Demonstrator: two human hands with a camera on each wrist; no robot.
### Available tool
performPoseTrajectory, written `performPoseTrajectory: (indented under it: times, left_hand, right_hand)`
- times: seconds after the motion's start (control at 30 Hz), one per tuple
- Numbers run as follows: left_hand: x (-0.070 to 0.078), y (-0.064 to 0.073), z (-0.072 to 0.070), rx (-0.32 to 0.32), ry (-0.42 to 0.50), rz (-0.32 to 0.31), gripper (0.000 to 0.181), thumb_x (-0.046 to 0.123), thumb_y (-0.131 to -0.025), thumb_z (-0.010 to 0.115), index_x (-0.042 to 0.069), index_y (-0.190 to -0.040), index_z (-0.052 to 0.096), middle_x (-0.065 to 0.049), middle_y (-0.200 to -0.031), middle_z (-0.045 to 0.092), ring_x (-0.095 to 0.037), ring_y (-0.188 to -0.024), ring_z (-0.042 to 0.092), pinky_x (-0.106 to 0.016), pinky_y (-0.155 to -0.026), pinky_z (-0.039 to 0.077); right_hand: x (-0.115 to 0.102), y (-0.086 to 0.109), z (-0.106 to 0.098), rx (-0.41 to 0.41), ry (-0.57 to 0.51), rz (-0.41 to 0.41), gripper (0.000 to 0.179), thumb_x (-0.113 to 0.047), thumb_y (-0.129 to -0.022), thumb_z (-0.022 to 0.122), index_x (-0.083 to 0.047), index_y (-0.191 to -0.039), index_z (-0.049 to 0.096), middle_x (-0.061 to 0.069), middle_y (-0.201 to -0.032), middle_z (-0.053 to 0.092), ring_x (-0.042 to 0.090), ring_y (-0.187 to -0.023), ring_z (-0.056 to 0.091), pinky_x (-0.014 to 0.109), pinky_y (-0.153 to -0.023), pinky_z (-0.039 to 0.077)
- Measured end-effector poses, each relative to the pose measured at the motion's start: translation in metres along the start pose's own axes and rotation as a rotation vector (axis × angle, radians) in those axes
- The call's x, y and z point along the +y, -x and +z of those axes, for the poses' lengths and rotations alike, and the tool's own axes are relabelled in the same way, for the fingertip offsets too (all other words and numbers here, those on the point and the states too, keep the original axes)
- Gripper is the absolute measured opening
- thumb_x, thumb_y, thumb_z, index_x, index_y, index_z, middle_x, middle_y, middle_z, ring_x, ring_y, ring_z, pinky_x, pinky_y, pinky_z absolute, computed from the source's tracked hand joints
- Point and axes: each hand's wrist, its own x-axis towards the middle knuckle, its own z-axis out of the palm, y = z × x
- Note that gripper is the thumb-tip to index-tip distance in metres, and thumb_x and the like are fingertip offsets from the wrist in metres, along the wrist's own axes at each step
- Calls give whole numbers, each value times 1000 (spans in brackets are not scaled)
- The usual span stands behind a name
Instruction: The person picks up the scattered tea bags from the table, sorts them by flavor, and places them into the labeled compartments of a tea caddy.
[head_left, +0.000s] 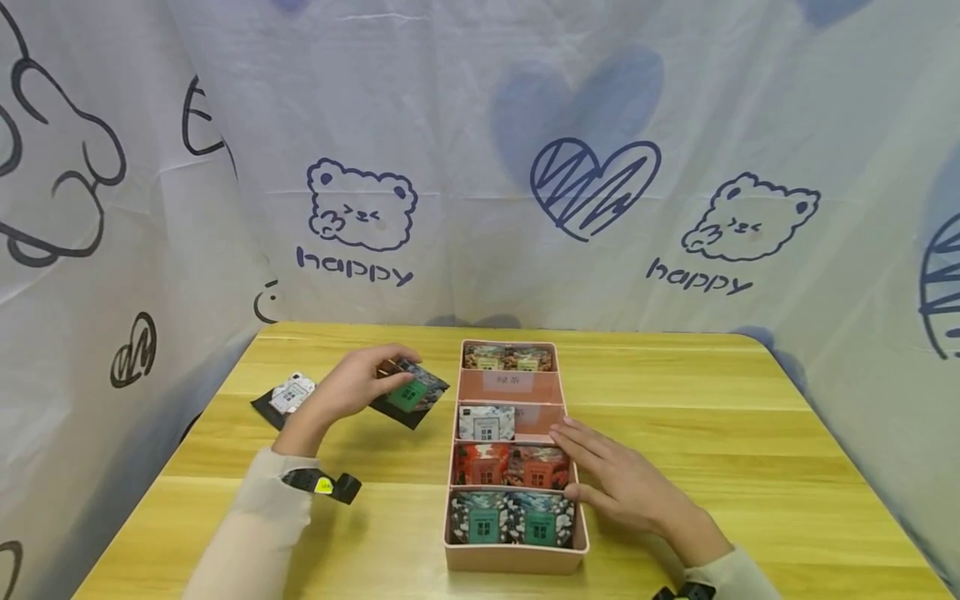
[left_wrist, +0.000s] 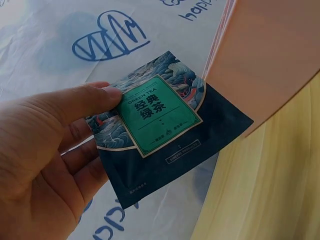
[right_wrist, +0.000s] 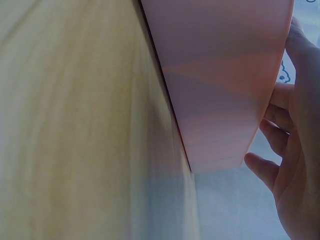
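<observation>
My left hand pinches a dark green tea bag sachet between thumb and fingers, left of a long pink divided box. The sachet's green label reads "GREEN TEA". On the box's right rim rest the loosely extended fingers of my right hand. From the front, the box holds two teal-label sachets, two red sachets, then one white sachet at the left of its compartment. Behind that, a compartment shows a paper label on its wall. Yellow-label sachets fill the rear one.
Behind my left wrist, a white-patterned sachet lies on a dark one on the wooden table. A white printed cloth hangs along the table's back and left.
</observation>
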Motion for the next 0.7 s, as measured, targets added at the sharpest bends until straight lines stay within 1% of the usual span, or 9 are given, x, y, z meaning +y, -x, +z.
performPoseTrajectory:
  times: [0.2, 0.47, 0.6, 0.7]
  left_hand:
    - [9, -9, 3, -16, -2, 25, 24, 24, -97, 64, 17, -120, 66, -5, -115, 66, -23, -98, 65, -40, -80, 55]
    - [22, -21, 7, -20, 32, 27, 24, 23, -97, 64, 14, -120, 66, -3, -109, 66, -22, -96, 64, -39, -78, 54]
    - [28, -30, 10, -11, 48, 49, 22, 21, -97, 65, 13, -117, 66, -3, -109, 66, -21, -96, 64, -39, -79, 54]
    - [31, -34, 12, -6, 58, 54, 21, 21, -96, 65, 13, -116, 66, -4, -107, 66, -20, -94, 64, -38, -76, 54]
  right_hand:
    - [0, 1, 1, 2, 4, 1, 69, -44, -97, 57, -13, -154, 33, 8, -157, 32, 27, -142, 31, 49, -107, 35]
    - [0, 1, 1, 2, -9, 2, 70, -44, -97, 57, -14, -155, 31, 9, -157, 31, 29, -142, 31, 52, -107, 35]
    - [1, 0, 1, 1, -5, -4, 69, -43, -97, 57, -13, -154, 32, 10, -157, 31, 29, -142, 29, 51, -108, 34]
    - [0, -1, 1, 4, -6, -10, 69, -42, -97, 58, -12, -154, 33, 10, -157, 31, 30, -142, 30, 51, -108, 34]
